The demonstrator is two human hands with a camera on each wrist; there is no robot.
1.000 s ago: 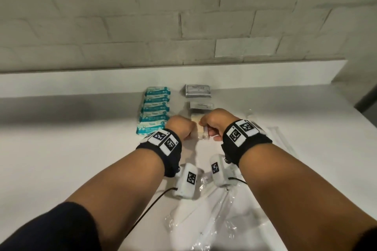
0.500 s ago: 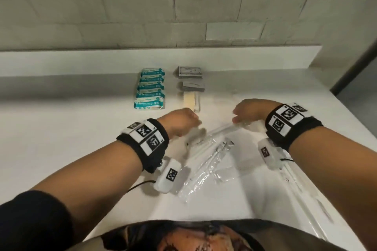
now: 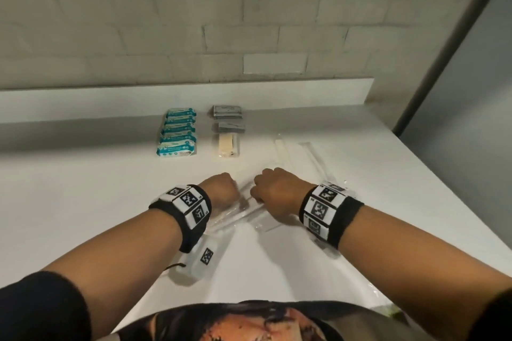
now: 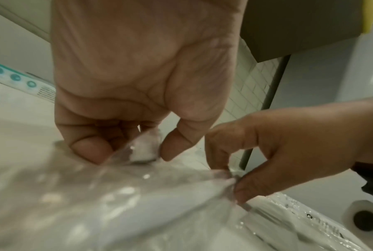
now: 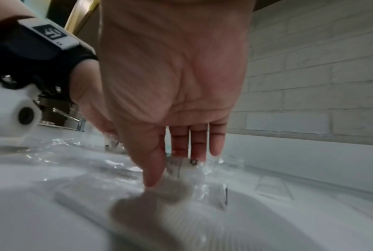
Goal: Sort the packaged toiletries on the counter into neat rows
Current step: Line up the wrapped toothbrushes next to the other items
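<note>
1. In the head view, both hands meet at the centre of the frame over a loose pile of clear plastic packets (image 3: 243, 210) lying on the white counter (image 3: 83, 202).
2. The left hand (image 3: 220, 188) is curled. The left wrist view shows its thumb (image 4: 176, 144) and bent fingers (image 4: 88, 149) closed around the end of one clear packet (image 4: 142, 147), which has something white inside. The wrapper runs from between the fingertips toward the lower edge of that frame.
3. The right hand (image 3: 274, 194) sits just right of the left. In the left wrist view its thumb and forefinger (image 4: 224, 149) pinch a crumpled edge of clear wrapper (image 4: 230, 176) at right centre.
4. In the right wrist view the right hand's fingers (image 5: 198, 144) point down, close together, with their tips at a packet bearing a small printed label (image 5: 181, 165); the thumb tip (image 5: 153, 176) presses the film below it.
5. More long clear packets (image 3: 291, 155) lie above and right of the hands in the head view, apart from them.
6. In the upper centre, a column of teal-and-white packs (image 3: 178, 131) stands near the wall ledge.
7. Just right of that column are two grey sachets (image 3: 227, 119) with a cream-coloured packet (image 3: 227, 145) below them.
</note>
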